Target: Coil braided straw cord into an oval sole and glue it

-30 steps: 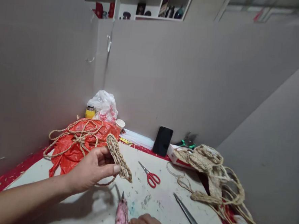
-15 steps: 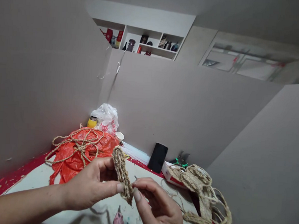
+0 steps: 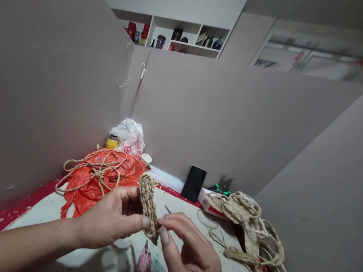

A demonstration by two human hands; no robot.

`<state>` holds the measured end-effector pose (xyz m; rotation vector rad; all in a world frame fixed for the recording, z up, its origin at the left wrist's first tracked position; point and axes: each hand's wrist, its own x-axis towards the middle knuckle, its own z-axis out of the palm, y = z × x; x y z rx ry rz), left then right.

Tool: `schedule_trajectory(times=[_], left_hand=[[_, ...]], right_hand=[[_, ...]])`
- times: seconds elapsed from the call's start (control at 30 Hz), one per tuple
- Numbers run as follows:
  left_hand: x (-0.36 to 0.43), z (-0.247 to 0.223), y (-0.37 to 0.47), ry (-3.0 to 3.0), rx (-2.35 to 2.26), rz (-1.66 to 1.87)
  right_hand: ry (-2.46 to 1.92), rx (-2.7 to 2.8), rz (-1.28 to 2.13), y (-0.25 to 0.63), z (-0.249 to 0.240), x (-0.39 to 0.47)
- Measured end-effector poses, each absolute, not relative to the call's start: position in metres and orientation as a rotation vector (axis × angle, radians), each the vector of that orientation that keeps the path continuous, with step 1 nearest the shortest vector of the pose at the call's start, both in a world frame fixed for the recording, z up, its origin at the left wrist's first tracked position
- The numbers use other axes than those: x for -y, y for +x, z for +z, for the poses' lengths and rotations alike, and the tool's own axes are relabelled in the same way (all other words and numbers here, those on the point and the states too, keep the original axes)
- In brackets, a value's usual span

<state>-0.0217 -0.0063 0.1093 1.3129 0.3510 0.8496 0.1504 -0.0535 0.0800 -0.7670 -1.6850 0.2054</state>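
Note:
A coiled, braided straw-coloured rope piece is held up over the white board. My left hand grips it from the left, thumb on its near side and fingers behind it. At its lower right edge, the thumb and forefinger of my right hand pinch together; what lies between the fingertips is too small to make out. A thin metal rod shows behind my right hand. Below the rope piece stands a pink-handled pointed tool.
A red plastic bag with loose cord lies left, beside a yellow jar, a white bag and a paper cup. A phone leans on the wall. Green-handled pliers and rope bundles are right.
The whole view has shifted slightly, so the table things appear a little higher. More of the rod shows behind my right hand. Both hands keep nearly the same pose on the rope piece.

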Motion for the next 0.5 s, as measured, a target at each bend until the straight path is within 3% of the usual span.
schedule_trajectory(times=[0.23, 0.5], left_hand=[[0.006, 0.110, -0.019, 1.285, -0.379, 0.789], [0.004, 0.107, -0.019, 1.272, -0.439, 0.764]], right_hand=[[-0.936, 1.469, 0.304, 0.147, 0.073, 0.061], [-0.770, 1.728, 0.264, 0.157, 0.082, 0.058]])
